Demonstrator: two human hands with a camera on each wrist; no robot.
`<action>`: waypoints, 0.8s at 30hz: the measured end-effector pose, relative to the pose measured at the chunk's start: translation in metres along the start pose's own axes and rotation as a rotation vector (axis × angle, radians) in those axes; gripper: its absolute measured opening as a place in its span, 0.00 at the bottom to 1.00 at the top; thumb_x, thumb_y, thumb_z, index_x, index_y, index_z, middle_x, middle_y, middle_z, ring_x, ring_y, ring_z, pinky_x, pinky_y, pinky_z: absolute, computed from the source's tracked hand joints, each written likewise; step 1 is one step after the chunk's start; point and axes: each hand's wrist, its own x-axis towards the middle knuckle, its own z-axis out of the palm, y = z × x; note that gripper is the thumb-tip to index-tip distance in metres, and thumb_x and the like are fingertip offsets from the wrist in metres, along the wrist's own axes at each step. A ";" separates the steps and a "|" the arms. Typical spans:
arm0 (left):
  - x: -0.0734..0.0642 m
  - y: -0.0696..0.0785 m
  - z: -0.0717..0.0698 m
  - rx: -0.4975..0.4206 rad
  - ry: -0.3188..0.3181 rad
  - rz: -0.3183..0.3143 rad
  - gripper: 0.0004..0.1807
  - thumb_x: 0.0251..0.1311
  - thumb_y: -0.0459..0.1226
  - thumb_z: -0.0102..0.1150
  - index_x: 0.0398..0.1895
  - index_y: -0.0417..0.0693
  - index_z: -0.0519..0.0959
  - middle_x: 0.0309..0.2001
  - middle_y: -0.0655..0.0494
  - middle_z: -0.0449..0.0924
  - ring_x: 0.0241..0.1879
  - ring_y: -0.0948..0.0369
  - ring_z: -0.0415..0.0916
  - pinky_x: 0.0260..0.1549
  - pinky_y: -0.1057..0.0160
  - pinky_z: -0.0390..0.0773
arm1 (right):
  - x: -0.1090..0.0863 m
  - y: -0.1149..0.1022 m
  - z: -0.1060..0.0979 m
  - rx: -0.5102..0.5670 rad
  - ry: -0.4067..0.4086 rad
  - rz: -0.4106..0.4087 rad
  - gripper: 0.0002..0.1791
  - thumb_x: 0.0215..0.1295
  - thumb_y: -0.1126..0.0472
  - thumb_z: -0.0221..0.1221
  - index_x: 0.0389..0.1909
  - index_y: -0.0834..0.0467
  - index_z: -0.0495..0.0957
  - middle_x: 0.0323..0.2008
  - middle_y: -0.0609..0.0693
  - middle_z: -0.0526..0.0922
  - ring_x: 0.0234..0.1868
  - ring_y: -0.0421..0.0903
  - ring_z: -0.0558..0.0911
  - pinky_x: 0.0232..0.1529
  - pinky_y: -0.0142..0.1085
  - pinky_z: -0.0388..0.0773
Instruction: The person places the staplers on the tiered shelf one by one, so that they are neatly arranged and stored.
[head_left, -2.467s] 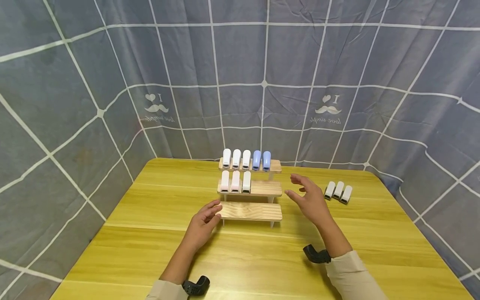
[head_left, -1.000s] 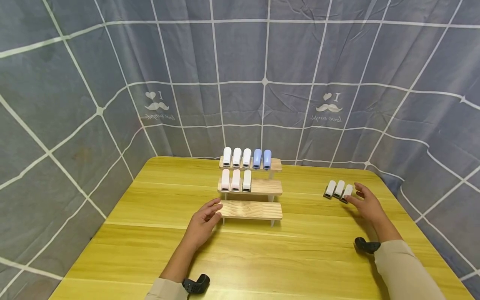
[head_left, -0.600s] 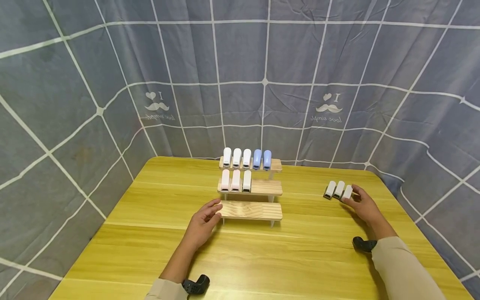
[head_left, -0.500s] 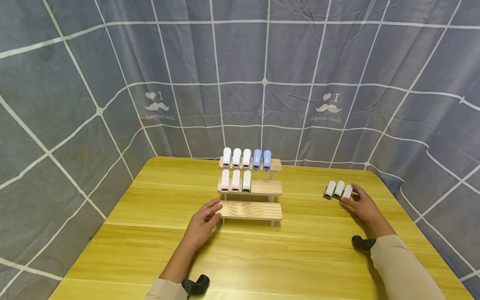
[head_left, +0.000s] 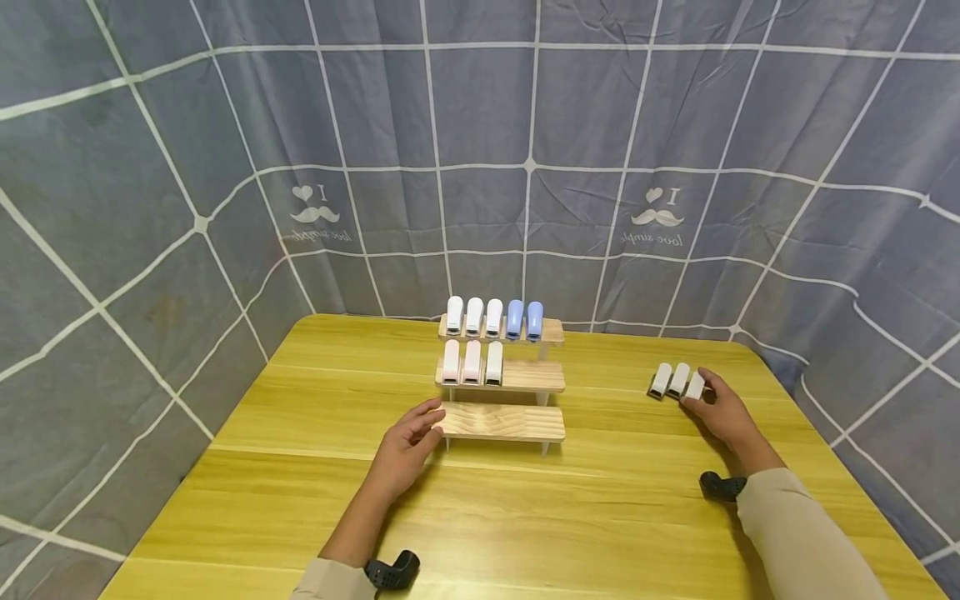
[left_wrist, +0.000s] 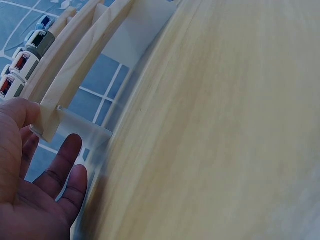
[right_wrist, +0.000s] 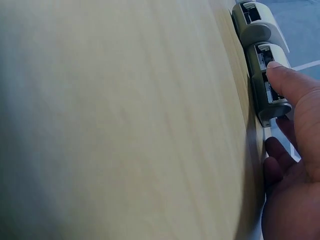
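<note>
My right hand pinches the rightmost white mini stapler on the table at the right, thumb at its front end and a finger at the back. In the right wrist view, the thumb covers part of that stapler's front. Two more white staplers lie close on its left. My left hand holds the left end of the lowest board of a three-tier wooden stand. The left wrist view shows the thumb at the board's end, with the other fingers loosely bent below.
White and blue staplers line the top tier. Pinkish-white and white staplers occupy the left part of the middle tier. The bottom tier is bare wood. A grey checked curtain hangs round the back and sides of the wooden table.
My right hand has moved from beside the stand over to the staplers at the right and taken hold of the rightmost, which now sits nearer its neighbour. The left hand has stayed put.
</note>
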 end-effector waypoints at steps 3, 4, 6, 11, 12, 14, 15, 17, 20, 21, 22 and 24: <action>0.000 0.000 0.001 -0.016 0.006 -0.014 0.17 0.68 0.28 0.56 0.57 0.30 0.78 0.67 0.44 0.71 0.59 0.47 0.74 0.52 0.57 0.75 | -0.001 0.000 0.000 0.006 0.005 0.006 0.46 0.74 0.52 0.57 0.77 0.69 0.40 0.67 0.77 0.57 0.65 0.74 0.61 0.62 0.65 0.59; 0.000 -0.001 0.001 -0.018 0.008 -0.018 0.17 0.68 0.28 0.56 0.58 0.30 0.78 0.67 0.45 0.71 0.59 0.47 0.74 0.52 0.57 0.75 | -0.001 0.000 0.000 0.008 0.008 0.009 0.47 0.73 0.51 0.57 0.77 0.68 0.40 0.68 0.77 0.56 0.65 0.74 0.61 0.62 0.65 0.59; 0.000 -0.002 0.002 -0.020 0.016 -0.018 0.17 0.68 0.28 0.56 0.58 0.30 0.78 0.67 0.45 0.71 0.59 0.48 0.74 0.53 0.57 0.75 | -0.003 -0.001 0.000 0.014 0.015 0.017 0.48 0.73 0.49 0.57 0.77 0.68 0.40 0.68 0.77 0.56 0.66 0.74 0.60 0.62 0.65 0.59; 0.000 -0.001 0.002 -0.024 0.013 -0.016 0.17 0.68 0.28 0.56 0.58 0.30 0.78 0.67 0.45 0.71 0.58 0.48 0.74 0.52 0.59 0.75 | -0.008 -0.003 -0.002 0.035 0.046 0.021 0.49 0.72 0.47 0.58 0.78 0.66 0.41 0.68 0.78 0.56 0.66 0.75 0.60 0.62 0.65 0.60; 0.000 -0.001 0.002 -0.026 0.013 -0.014 0.17 0.68 0.28 0.56 0.58 0.30 0.78 0.67 0.45 0.71 0.58 0.48 0.74 0.52 0.60 0.75 | -0.009 -0.004 -0.002 0.038 0.053 0.016 0.48 0.72 0.48 0.58 0.78 0.66 0.41 0.68 0.78 0.56 0.66 0.75 0.60 0.62 0.65 0.60; 0.000 0.000 0.001 -0.026 0.012 -0.009 0.16 0.68 0.28 0.56 0.57 0.30 0.78 0.67 0.44 0.71 0.58 0.47 0.74 0.51 0.60 0.75 | -0.012 -0.006 -0.003 0.040 0.067 0.005 0.48 0.72 0.48 0.57 0.78 0.66 0.41 0.67 0.78 0.57 0.66 0.75 0.61 0.61 0.65 0.61; 0.000 0.000 0.001 -0.025 0.013 -0.007 0.16 0.68 0.27 0.56 0.57 0.30 0.78 0.66 0.44 0.71 0.58 0.47 0.75 0.51 0.60 0.75 | -0.013 -0.007 -0.003 0.042 0.074 0.000 0.48 0.72 0.48 0.58 0.78 0.67 0.42 0.67 0.78 0.58 0.66 0.75 0.61 0.61 0.65 0.62; 0.000 0.001 0.001 -0.022 0.015 -0.003 0.16 0.67 0.27 0.56 0.57 0.30 0.79 0.66 0.43 0.71 0.58 0.47 0.75 0.51 0.61 0.75 | -0.016 -0.010 -0.003 0.041 0.088 -0.013 0.48 0.72 0.47 0.58 0.77 0.68 0.42 0.66 0.77 0.60 0.66 0.74 0.61 0.60 0.65 0.62; -0.001 0.001 0.001 -0.020 0.015 -0.006 0.16 0.67 0.27 0.57 0.56 0.30 0.79 0.66 0.43 0.72 0.58 0.47 0.75 0.51 0.60 0.75 | -0.020 -0.014 -0.004 0.039 0.109 -0.039 0.48 0.72 0.48 0.59 0.76 0.69 0.44 0.64 0.76 0.63 0.65 0.73 0.61 0.59 0.65 0.62; -0.001 0.002 0.001 -0.021 0.016 -0.007 0.16 0.67 0.27 0.57 0.56 0.30 0.79 0.66 0.43 0.72 0.58 0.47 0.75 0.51 0.60 0.75 | -0.021 -0.015 -0.004 0.041 0.117 -0.047 0.47 0.71 0.49 0.59 0.76 0.70 0.45 0.63 0.76 0.64 0.65 0.73 0.61 0.58 0.65 0.62; -0.001 0.002 0.001 -0.022 0.016 -0.010 0.16 0.67 0.27 0.57 0.56 0.30 0.79 0.66 0.43 0.72 0.58 0.47 0.75 0.51 0.60 0.76 | -0.022 -0.017 -0.004 0.041 0.124 -0.057 0.46 0.71 0.50 0.59 0.76 0.71 0.46 0.63 0.76 0.64 0.65 0.73 0.62 0.58 0.65 0.62; -0.001 0.002 0.001 -0.026 0.015 -0.012 0.16 0.67 0.27 0.57 0.56 0.30 0.79 0.66 0.43 0.72 0.59 0.47 0.75 0.51 0.60 0.76 | -0.023 -0.019 -0.004 0.032 0.141 -0.074 0.46 0.71 0.51 0.60 0.75 0.71 0.47 0.62 0.75 0.65 0.64 0.72 0.62 0.57 0.64 0.63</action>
